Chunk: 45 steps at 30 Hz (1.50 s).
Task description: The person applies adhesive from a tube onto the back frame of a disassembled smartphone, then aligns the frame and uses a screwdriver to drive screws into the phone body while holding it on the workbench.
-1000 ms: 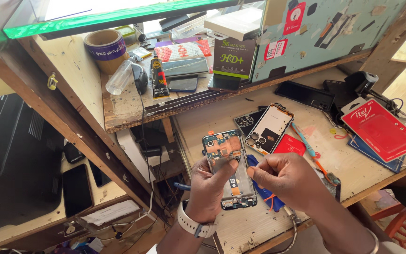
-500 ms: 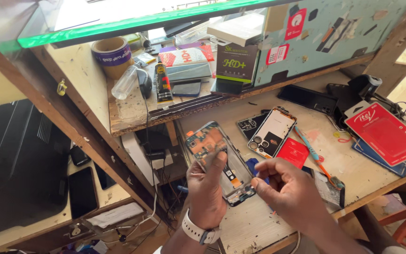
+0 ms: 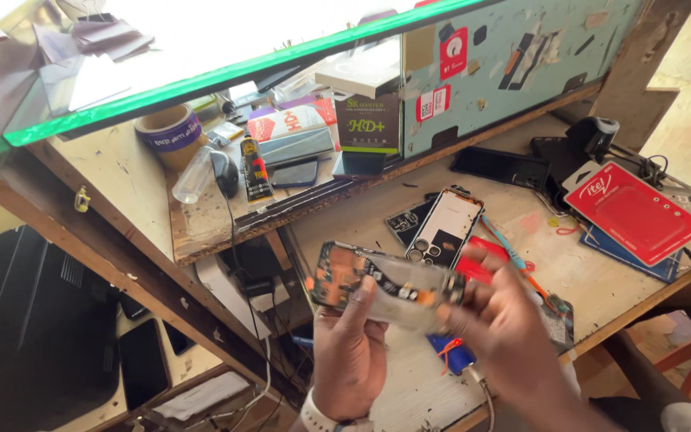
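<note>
I hold an opened phone body point(image 3: 385, 284) with its circuit board bare, turned sideways above the wooden bench point(image 3: 601, 296). My left hand point(image 3: 349, 352) grips its underside near the left end, thumb up against it. My right hand point(image 3: 505, 328) pinches its right end. The picture is blurred with motion here, so small parts are hard to make out. A phone back cover point(image 3: 444, 228) with camera holes lies on the bench just beyond my hands, beside a darker panel point(image 3: 405, 220).
A red card package point(image 3: 633, 210) lies at the right on a blue one. A screwdriver point(image 3: 513, 252) and a red piece lie near my right hand. The raised shelf point(image 3: 145, 208) holds a tape roll point(image 3: 168, 130), a glue tube point(image 3: 254, 168), boxes and a dark phone point(image 3: 293, 172).
The phone body has swung from standing lengthwise to lying sideways between my hands. Both hands rose and shifted right with it, and the view moved closer.
</note>
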Each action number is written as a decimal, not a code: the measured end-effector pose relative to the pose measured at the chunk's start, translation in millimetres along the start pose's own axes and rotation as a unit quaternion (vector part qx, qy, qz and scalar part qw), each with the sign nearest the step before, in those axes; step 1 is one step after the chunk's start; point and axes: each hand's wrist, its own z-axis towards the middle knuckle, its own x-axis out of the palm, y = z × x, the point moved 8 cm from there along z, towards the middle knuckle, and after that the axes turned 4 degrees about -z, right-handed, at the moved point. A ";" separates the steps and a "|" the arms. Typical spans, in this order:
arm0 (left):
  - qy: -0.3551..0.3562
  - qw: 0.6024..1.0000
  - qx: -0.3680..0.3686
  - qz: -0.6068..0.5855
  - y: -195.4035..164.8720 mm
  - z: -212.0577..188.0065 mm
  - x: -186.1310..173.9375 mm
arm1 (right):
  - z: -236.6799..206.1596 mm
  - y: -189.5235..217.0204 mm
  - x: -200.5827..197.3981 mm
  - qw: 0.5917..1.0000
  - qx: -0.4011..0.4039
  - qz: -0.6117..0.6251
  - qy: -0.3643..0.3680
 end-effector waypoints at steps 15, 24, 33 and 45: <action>0.125 0.956 -0.199 0.176 -3.2 8.0 -20.4 | 46.7 19.3 -42.4 0.989 0.063 -0.044 0.124; 0.157 0.926 -0.188 0.286 1.5 0.0 -18.9 | 46.9 25.3 -31.9 0.981 0.062 -0.047 0.178; 0.200 0.852 -0.137 0.464 -2.3 -3.7 -8.6 | 40.3 30.1 -7.9 0.967 0.041 -0.034 0.249; 0.179 0.910 -0.129 0.352 9.8 -3.6 -3.5 | 29.5 18.3 -12.4 0.959 0.063 -0.121 0.249</action>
